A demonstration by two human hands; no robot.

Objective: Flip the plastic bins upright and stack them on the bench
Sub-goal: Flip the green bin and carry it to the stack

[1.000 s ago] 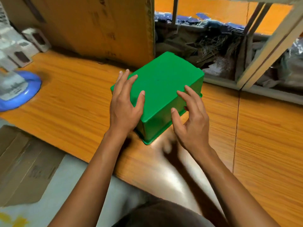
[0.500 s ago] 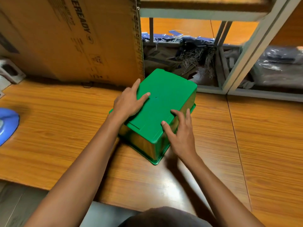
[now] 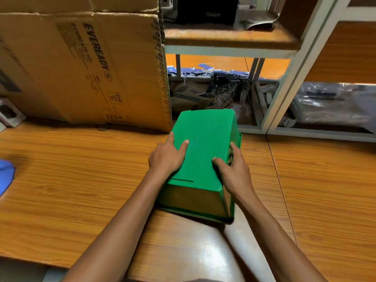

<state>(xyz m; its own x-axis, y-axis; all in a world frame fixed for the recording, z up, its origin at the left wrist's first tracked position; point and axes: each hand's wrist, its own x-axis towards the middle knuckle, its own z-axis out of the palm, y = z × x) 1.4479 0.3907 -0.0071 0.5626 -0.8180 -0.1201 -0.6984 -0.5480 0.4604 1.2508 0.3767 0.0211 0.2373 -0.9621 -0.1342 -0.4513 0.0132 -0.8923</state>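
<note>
A green plastic bin point(image 3: 203, 151) is set bottom-up on the wood-grain bench point(image 3: 81, 180). An EVEREADY cardboard box point(image 3: 81, 68) is stood at its back left. A blue object point(image 3: 5, 176) is cut off at the left edge.

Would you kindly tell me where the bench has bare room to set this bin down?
Bare bench lies left of the bin, between the box and the near edge, as far as the blue thing. More lies right of the bin, before the shelf frame. Behind the bin, box and frame crowd in.
</note>
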